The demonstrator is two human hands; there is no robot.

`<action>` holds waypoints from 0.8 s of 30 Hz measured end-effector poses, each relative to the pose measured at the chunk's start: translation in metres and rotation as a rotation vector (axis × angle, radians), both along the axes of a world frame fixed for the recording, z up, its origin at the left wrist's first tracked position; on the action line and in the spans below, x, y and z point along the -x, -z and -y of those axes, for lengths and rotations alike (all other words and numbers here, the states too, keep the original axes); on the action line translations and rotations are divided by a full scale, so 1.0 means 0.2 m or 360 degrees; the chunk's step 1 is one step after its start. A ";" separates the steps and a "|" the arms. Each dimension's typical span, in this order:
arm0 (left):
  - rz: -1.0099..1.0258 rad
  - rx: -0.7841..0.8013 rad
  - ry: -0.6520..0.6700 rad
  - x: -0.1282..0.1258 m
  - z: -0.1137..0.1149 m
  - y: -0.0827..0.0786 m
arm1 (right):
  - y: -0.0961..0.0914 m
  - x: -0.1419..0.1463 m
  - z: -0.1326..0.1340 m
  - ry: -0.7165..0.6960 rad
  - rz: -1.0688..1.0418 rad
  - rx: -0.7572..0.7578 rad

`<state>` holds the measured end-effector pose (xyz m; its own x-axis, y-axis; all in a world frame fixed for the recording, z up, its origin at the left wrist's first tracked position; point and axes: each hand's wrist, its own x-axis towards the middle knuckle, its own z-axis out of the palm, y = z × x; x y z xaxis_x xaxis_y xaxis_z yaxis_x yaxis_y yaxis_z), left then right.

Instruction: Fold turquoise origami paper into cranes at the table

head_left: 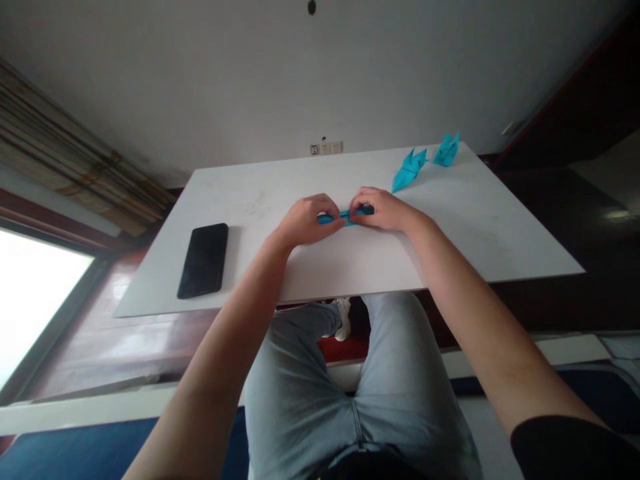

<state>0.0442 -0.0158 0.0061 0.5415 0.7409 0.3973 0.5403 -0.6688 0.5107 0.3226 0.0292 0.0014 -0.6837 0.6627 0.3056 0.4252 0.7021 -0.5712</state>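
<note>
Between my hands a narrow strip of folded blue paper (346, 216) lies low over the middle of the white table (350, 263). Thumb and fingers of my left hand (311, 219) are closed on its left part. On its right part, my right hand (379, 208) pinches the paper, with the fingers curled over it. My fingers cover much of the paper, so its full shape is hidden. Beyond my right hand lies a blue origami figure (409, 169) with pointed tips. A second blue origami figure (447, 151) stands near the table's far right corner.
A black tablet-like device (203, 261) lies flat on the table's left side. Behind the table rises a pale wall (280, 87) with sockets (325, 148) just above the table's far edge. A patterned curtain (85, 147) hangs at the left. My legs extend under the near edge.
</note>
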 end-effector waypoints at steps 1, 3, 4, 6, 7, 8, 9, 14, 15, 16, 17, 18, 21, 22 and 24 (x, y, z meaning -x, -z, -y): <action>0.0005 0.0006 -0.0055 -0.01 0.00 0.01 | 0.00 0.00 0.00 0.0003 0.0007 -0.0011; 0.0026 0.0025 -0.0182 -0.03 -0.01 0.02 | 0.00 0.01 0.00 0.0014 0.0011 -0.0037; 0.0038 0.0034 -0.0227 -0.04 -0.02 0.03 | 0.00 0.01 0.01 0.0019 0.0008 -0.0048; 0.0047 0.0042 -0.0262 -0.05 -0.03 0.05 | 0.00 0.02 0.01 0.0029 -0.0003 -0.0066; 0.0040 0.0041 -0.0264 -0.06 -0.03 0.05 | 0.01 0.02 0.00 0.0035 -0.0007 -0.0070; 0.0029 0.0043 -0.0264 -0.06 -0.04 0.06 | 0.01 0.02 0.00 0.0040 -0.0007 -0.0073; 0.0016 0.0052 -0.0262 -0.06 -0.04 0.06 | 0.01 0.02 0.00 0.0046 -0.0006 -0.0076; 0.0026 0.0093 -0.0255 -0.07 -0.03 0.05 | 0.01 0.03 0.01 0.0098 -0.0057 -0.0071; 0.0040 0.0083 -0.0252 -0.07 -0.03 0.05 | 0.01 0.03 0.01 0.0112 -0.0074 -0.0061; 0.0057 0.0070 -0.0247 -0.07 -0.03 0.04 | 0.00 0.03 0.01 0.0126 -0.0087 -0.0052; 0.0073 0.0057 -0.0244 -0.07 -0.02 0.04 | 0.00 0.03 0.02 0.0137 -0.0094 -0.0045; 0.0089 0.0047 -0.0243 -0.07 -0.02 0.04 | -0.01 0.03 0.02 0.0147 -0.0097 -0.0042; 0.0125 0.0039 -0.0255 -0.08 -0.02 0.04 | -0.01 0.04 0.02 0.0144 -0.0097 -0.0050; 0.0126 0.0040 -0.0257 -0.08 -0.02 0.05 | -0.01 0.04 0.02 0.0135 -0.0095 -0.0057; 0.0099 0.0035 -0.0259 -0.07 -0.02 0.05 | -0.01 0.03 0.01 0.0126 -0.0094 -0.0080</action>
<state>0.0588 -0.0115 -0.0033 0.3885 0.8257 0.4091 0.6075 -0.5633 0.5600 0.3160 0.0269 0.0027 -0.6096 0.6966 0.3783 0.4470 0.6962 -0.5618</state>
